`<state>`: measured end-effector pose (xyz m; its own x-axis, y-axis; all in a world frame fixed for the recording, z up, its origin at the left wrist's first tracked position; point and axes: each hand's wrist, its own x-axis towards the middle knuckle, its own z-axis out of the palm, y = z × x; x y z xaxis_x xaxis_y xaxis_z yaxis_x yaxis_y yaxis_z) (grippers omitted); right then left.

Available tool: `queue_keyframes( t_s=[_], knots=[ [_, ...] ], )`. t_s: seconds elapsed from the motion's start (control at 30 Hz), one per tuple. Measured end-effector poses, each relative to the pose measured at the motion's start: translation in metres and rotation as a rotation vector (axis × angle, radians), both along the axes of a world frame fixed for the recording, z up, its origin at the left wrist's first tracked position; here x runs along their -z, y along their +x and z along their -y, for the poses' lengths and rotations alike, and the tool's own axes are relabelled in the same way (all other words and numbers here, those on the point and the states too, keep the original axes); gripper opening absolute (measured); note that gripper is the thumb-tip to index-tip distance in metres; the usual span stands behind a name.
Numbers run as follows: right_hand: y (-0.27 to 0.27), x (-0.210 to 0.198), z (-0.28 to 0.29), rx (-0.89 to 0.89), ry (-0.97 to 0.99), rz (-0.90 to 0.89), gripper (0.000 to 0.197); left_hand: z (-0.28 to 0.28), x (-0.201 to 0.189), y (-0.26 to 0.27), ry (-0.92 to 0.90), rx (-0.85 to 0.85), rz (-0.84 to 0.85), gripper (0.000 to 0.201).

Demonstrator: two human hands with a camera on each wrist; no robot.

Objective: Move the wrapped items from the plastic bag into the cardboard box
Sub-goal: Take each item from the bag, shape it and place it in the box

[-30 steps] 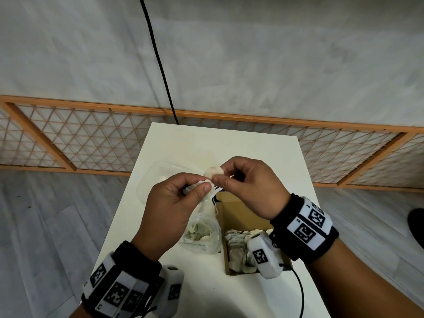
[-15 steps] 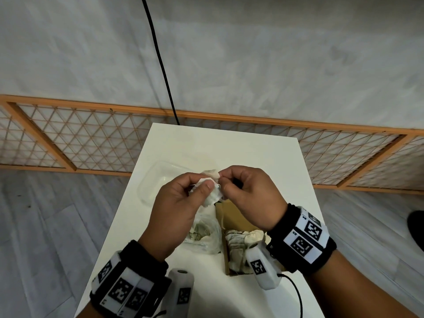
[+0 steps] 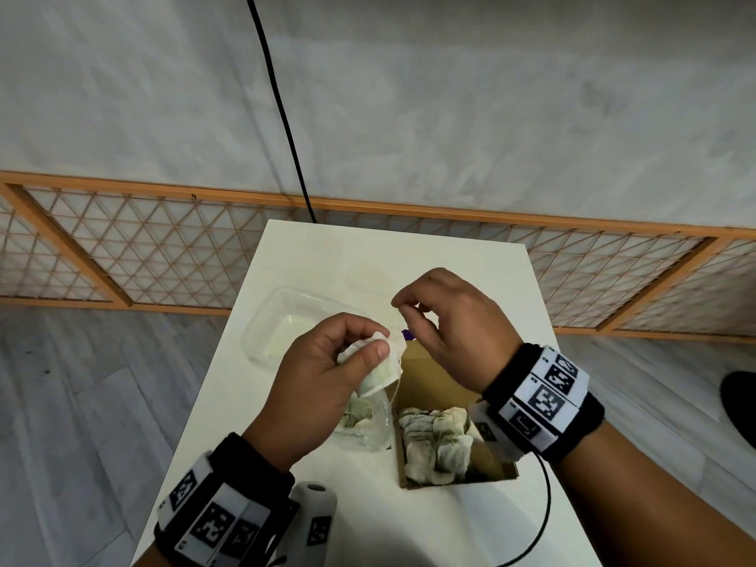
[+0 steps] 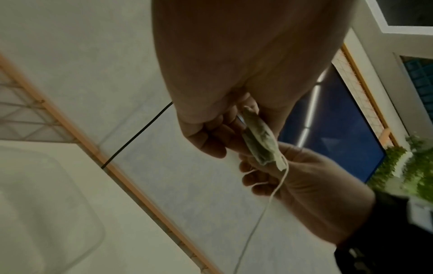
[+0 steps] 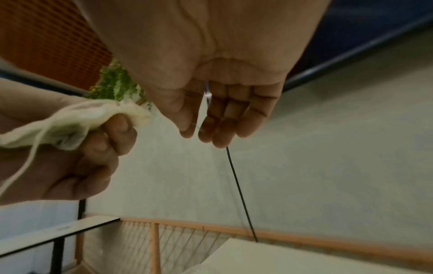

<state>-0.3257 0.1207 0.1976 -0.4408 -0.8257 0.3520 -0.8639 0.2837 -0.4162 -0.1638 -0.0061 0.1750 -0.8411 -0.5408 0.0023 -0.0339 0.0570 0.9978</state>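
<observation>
My left hand (image 3: pixel 370 345) pinches a white wrapped pouch (image 3: pixel 380 372) between thumb and fingers, above the gap between bag and box. The pouch (image 4: pixel 260 137) shows greenish contents, and a thin string (image 4: pixel 277 183) trails from it. My right hand (image 3: pixel 403 306) is raised just right of the pouch, its thumb and forefinger pinching the string (image 5: pixel 199 113). Below, the clear plastic bag (image 3: pixel 364 419) lies on the table with wrapped items inside. Right of it stands the open cardboard box (image 3: pixel 433 378), with several wrapped items (image 3: pixel 433 444) in its near half.
A clear plastic container (image 3: pixel 282 325) sits on the white table (image 3: pixel 450 272) behind my left hand. A black cable (image 3: pixel 282 112) runs down the wall to the table's far edge. An orange lattice rail (image 3: pixel 122 255) crosses behind; a thin black wire (image 3: pixel 540 521) loops by the box.
My hands have come apart. The right hand has lifted up and to the right off the pouch, drawing out the string, while the left hand keeps the pouch and has dropped a little.
</observation>
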Motion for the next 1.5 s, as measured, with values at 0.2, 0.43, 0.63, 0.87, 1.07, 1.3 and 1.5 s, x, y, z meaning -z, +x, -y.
queue_keyframes(
  t_s=[0.2,0.43,0.63,0.87,1.07,1.3,1.5],
  knots=[
    [0.005,0.02,-0.004,-0.025,0.08,0.409,0.016,0.004,0.0,-0.001,0.071,-0.023,-0.028,0.007],
    [0.024,0.01,-0.003,-0.094,-0.12,1.018,0.03,0.008,0.004,-0.003,0.121,-0.035,-0.03,0.003],
    [0.024,0.016,0.001,-0.047,-0.195,1.078,0.025,0.007,0.002,-0.004,0.158,-0.014,-0.038,0.004],
    [0.008,0.032,-0.002,0.103,-0.149,0.793,0.026,0.008,0.008,-0.003,0.48,-0.072,-0.008,0.028],
    [0.015,0.033,0.0,0.087,-0.153,0.71,0.02,0.002,0.002,-0.006,0.913,0.062,0.013,0.025],
    [0.022,0.032,-0.003,0.066,-0.231,0.829,0.018,-0.004,0.005,-0.008,0.977,0.04,0.088,0.026],
    [0.035,0.034,-0.006,-0.053,-0.244,1.026,0.019,-0.004,0.013,-0.013,0.975,0.0,0.067,0.029]
  ],
)
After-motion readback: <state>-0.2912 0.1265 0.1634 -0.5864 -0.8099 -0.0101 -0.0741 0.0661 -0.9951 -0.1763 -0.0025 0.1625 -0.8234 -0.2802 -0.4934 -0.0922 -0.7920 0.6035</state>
